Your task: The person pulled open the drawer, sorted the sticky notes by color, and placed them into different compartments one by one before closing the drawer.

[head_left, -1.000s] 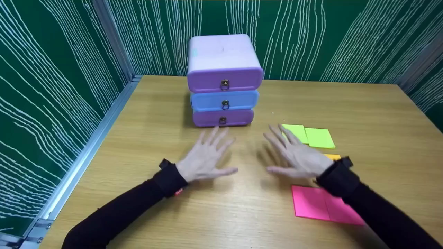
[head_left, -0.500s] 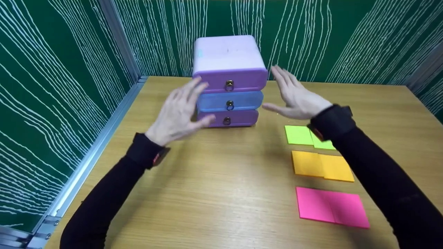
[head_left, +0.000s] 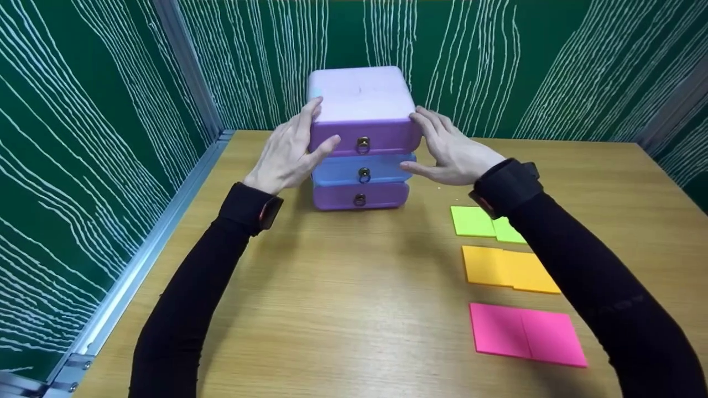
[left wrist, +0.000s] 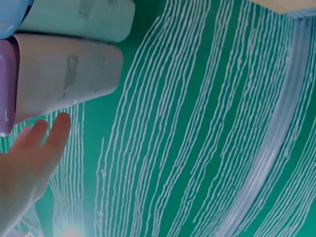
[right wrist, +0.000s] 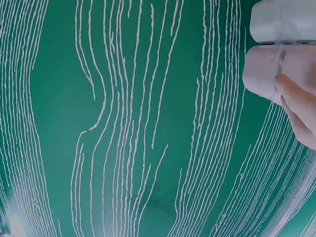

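Note:
A stack of three small drawers stands at the back of the table: a purple one (head_left: 387,135) on top with a pale lilac casing (head_left: 362,94), a blue one (head_left: 381,170) in the middle and another purple one (head_left: 384,194) at the bottom. Each front has a brass ring pull. My left hand (head_left: 287,152) lies along the top drawer's left side, fingers extended and thumb spread before its front. On the other side, my right hand (head_left: 456,155) has its fingertips at the top right edge, its thumb in front of the blue drawer. Both wrist views show fingers beside the casing (left wrist: 69,74).
Pairs of sticky note pads lie to the right on the wooden table (head_left: 332,309): green (head_left: 473,221), orange (head_left: 487,265) and pink (head_left: 500,329). My right sleeve covers part of the green and orange pairs. A green wall with white lines (head_left: 464,50) rises behind the drawers.
Both hands have risen from low over the table, forward to the drawer stack, and closed in on the top drawer's two sides. The orange pads have come into view.

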{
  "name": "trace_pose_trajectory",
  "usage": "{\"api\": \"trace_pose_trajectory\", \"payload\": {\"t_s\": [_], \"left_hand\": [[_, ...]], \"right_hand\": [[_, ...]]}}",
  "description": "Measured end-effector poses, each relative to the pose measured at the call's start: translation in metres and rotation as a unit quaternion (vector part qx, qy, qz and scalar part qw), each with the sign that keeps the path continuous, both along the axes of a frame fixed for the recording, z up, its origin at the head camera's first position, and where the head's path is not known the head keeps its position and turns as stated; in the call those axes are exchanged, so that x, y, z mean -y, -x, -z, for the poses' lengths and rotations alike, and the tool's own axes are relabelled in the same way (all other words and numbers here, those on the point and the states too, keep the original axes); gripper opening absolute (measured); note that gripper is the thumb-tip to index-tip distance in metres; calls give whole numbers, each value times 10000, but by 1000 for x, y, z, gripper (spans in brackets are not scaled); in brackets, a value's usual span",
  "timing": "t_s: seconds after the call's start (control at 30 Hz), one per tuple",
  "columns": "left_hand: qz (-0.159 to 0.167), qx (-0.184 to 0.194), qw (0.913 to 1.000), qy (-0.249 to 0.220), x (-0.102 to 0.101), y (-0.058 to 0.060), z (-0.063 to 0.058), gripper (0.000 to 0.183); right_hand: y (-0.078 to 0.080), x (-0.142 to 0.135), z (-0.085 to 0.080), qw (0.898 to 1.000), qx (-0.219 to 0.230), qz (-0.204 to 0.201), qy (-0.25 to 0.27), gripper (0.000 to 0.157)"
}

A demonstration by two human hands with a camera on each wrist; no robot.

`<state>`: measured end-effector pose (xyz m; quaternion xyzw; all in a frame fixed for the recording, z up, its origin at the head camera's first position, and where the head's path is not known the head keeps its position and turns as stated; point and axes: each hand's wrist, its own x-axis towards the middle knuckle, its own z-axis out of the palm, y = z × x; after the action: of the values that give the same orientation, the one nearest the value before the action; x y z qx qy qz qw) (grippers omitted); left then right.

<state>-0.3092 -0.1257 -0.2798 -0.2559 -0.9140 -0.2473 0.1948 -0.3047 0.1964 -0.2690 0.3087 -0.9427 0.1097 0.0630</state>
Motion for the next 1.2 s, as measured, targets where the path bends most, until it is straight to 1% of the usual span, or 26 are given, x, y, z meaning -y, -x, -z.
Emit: {"api": "trace_pose_trajectory", "payload": {"t_s": [0.1,0.2,0.27,0.4,0.5,0.6,0.73,0.8,0.9,1.0,1.1,1.2], "left_hand": [[16,165,9998,-85,1,3,-1,95],[57,270,9994,-200,5,3,-4,98],[88,456,9984,-326,9,3,-7,100],[136,864,9944,-599,17,3,-12,95],[199,1002,9921,-731,20,3,-14,95],[270,1072,9906,-811,22,3,-14,97],[300,1150,9892,-857,22,4,-12,101],[293,1146,9895,-825,21,4,-11,98],[304,1122,9900,-801,20,5,-12,85],[329,1101,9900,-814,19,6,-12,75],[361,1101,9898,-833,18,6,-10,74],[413,1061,9898,-858,17,5,-6,76]], "right_hand": [[-4,-2,2,9998,-109,-129,146,86],[-11,-3,2,9986,-345,-344,206,75],[-18,-3,2,9968,-580,-512,188,69],[-33,-5,3,9896,-1092,-923,162,62],[-40,-4,4,9829,-1375,-1212,150,59],[-46,-4,4,9793,-1480,-1377,135,56],[-54,-5,4,9779,-1438,-1498,233,52],[-58,-6,5,9781,-1392,-1527,271,51],[-62,-8,6,9802,-1263,-1502,271,53],[-61,-17,7,9865,-954,-1287,333,60],[-54,-36,14,9912,-758,-943,534,65],[-40,-64,31,9931,-759,-592,673,65]]}}
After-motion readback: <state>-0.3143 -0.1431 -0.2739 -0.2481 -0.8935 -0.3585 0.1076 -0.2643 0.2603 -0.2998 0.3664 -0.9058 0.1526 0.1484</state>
